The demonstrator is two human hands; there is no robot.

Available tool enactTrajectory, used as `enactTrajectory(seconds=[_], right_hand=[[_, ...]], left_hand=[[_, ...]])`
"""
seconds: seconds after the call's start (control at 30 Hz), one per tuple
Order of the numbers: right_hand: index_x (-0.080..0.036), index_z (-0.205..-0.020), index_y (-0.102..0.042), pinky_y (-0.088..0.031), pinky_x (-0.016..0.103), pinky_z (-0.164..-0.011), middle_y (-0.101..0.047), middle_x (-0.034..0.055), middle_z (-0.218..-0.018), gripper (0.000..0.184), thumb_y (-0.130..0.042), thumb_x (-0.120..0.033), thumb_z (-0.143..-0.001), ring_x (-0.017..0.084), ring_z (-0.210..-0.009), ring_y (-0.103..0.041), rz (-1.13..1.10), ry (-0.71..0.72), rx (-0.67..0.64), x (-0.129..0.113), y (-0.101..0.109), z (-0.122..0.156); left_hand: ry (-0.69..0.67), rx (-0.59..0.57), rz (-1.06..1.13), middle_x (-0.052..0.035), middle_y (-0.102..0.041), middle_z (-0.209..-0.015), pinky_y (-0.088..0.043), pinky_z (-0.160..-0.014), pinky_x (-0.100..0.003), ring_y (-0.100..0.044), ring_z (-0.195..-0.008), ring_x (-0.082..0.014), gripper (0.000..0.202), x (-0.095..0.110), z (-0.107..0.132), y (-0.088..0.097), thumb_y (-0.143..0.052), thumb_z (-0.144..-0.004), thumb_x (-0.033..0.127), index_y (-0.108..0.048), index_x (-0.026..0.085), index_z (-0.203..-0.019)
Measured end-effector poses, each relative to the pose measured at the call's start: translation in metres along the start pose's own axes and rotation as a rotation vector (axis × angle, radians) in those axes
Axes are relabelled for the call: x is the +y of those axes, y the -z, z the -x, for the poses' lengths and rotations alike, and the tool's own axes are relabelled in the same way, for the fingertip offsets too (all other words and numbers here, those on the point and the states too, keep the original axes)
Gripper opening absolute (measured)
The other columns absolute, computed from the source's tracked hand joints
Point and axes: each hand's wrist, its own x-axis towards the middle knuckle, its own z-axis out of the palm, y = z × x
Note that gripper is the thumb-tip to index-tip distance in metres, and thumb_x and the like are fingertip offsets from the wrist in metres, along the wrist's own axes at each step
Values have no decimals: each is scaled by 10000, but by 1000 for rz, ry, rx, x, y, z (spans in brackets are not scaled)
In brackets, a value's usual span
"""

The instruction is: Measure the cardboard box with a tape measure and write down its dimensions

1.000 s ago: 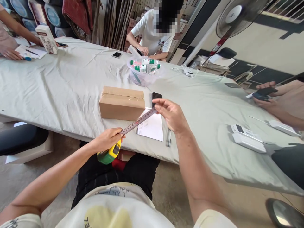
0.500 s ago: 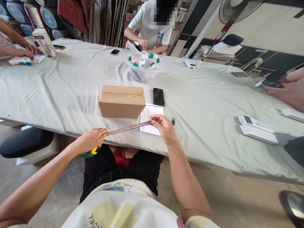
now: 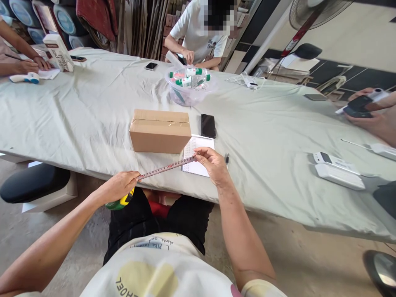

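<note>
A tape measure (image 3: 167, 167) is stretched between my two hands, its blade slanting up to the right above the table's front edge. My left hand (image 3: 122, 185) is closed on the blade at the case end; the green and yellow case hangs below the fingers, partly hidden. My right hand (image 3: 212, 163) pinches the blade's other end over an open notebook (image 3: 198, 168). Just beyond the blade stands a closed cardboard box (image 3: 161, 138), taped along its top and apart from both hands. A black phone (image 3: 208, 125) and a pen (image 3: 227, 161) lie near the notebook.
A clear plastic bowl (image 3: 185, 98) with several bottles stands behind the box on the cloth-covered table (image 3: 77, 119). White devices (image 3: 338, 171) lie to the right. Other people sit around the table. A black-topped stool (image 3: 35, 183) is at the lower left.
My hands and the stretched tape measure have barely moved. The view has shifted slightly. At the far left, a person's hand now shows a pen; at the right, another person's hands have shifted.
</note>
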Motion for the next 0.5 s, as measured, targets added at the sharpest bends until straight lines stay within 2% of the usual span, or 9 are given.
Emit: enactTrajectory(seconds=[0.17, 0.27, 0.37, 0.5], right_hand=[[-238, -959, -713, -551, 351, -795, -655, 7, -803, 272, -743, -421, -760, 175, -811, -636, 10, 0, -8, 1, -2, 1], [-236, -953, -703, -544, 339, -777, -657, 4, -800, 269, -744, -420, -761, 165, -790, -627, 7, 9, 4, 2, -3, 0], [-237, -945, -688, -542, 340, -790, -685, 15, -847, 272, -742, -427, -757, 168, -819, -636, -4, 27, 41, 7, -4, -5], [-238, -950, -666, -550, 353, -802, -697, 30, -900, 299, -722, -460, -757, 177, -850, -644, 9, 54, 89, 20, -11, -14]], left_hand=[[4, -12, -18, -19, -591, -723, -364, -647, -288, -551, -655, -184, 227, -1, 2, 1, -348, -942, 246, -479, 222, -757], [-16, 4, -93, -27, -603, -749, -372, -660, -287, -572, -679, -192, 223, -1, -2, 10, -350, -945, 274, -512, 215, -803], [-35, 54, -207, -49, -641, -816, -383, -688, -290, -603, -730, -210, 257, 1, -13, 31, -347, -954, 312, -576, 198, -930], [-74, 100, -395, -74, -664, -850, -371, -679, -306, -617, -781, -242, 293, 0, -35, 66, -344, -942, 312, -613, 195, -949]])
